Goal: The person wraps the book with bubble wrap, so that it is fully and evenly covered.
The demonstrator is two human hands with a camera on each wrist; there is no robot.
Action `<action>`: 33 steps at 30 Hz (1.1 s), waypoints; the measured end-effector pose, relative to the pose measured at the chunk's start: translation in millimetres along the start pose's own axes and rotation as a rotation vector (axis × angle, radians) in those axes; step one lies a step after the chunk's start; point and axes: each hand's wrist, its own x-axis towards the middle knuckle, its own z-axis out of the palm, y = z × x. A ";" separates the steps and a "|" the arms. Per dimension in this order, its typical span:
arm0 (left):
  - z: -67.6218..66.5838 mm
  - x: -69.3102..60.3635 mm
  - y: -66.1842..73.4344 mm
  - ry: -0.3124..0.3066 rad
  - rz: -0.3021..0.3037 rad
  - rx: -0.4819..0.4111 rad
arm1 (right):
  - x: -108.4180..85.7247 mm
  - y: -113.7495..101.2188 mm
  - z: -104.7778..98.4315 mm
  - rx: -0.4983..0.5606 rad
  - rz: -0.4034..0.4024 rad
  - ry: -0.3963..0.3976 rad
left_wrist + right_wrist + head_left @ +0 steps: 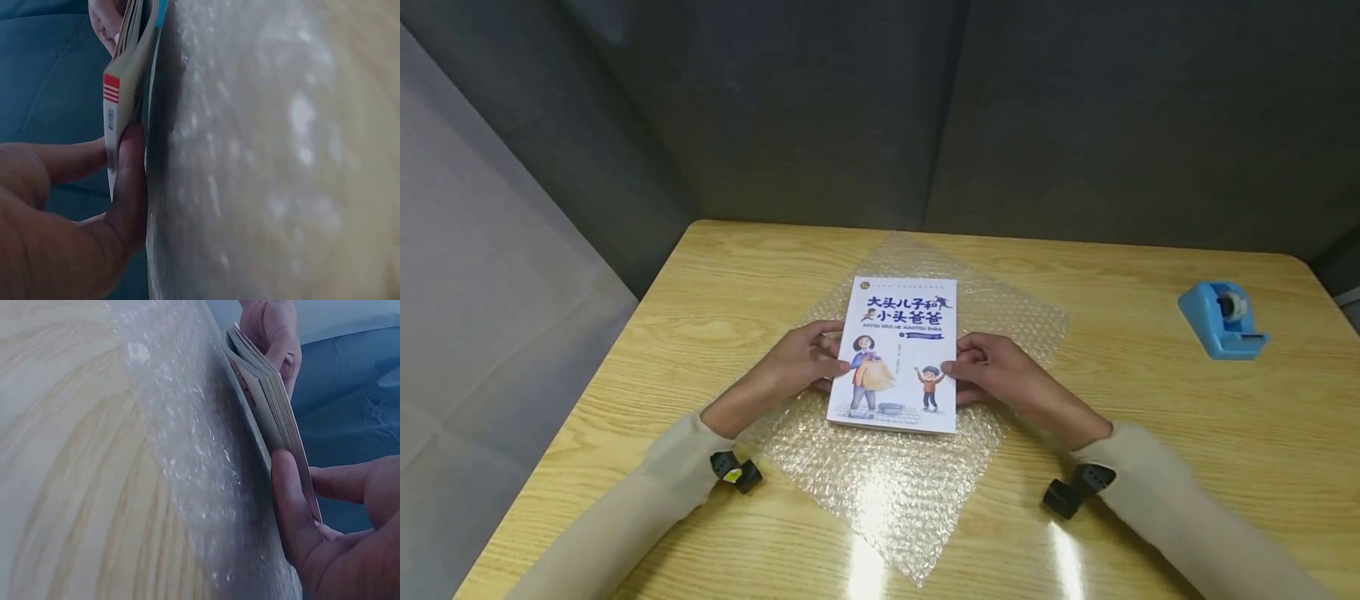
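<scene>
A white paperback book (898,354) with blue lettering and two drawn figures is held face up over a sheet of bubble wrap (880,483). My left hand (801,362) grips its left edge, thumb on the cover and fingers beneath. On the opposite edge, my right hand (1000,371) holds it the same way. In the left wrist view the book's spine (111,125) sits between thumb and fingers. The right wrist view shows the page edges (281,412) pinched, slightly fanned, just above the wrap.
A blue tape dispenser (1225,321) with a roll in it stands on the right of the wooden table (1150,433). The wrap lies with its corners toward the front and back edges. Dark grey cloth (820,108) hangs behind the table.
</scene>
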 end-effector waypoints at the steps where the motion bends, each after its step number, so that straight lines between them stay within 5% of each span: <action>1: -1.4 -0.5 -0.9 -0.004 0.006 0.006 | 0.8 0.1 0.7 -0.005 -0.003 0.002; 33: -1.2 -2.3 -0.5 -0.041 0.027 0.210 | 2.7 0.3 -1.3 -0.145 0.049 0.038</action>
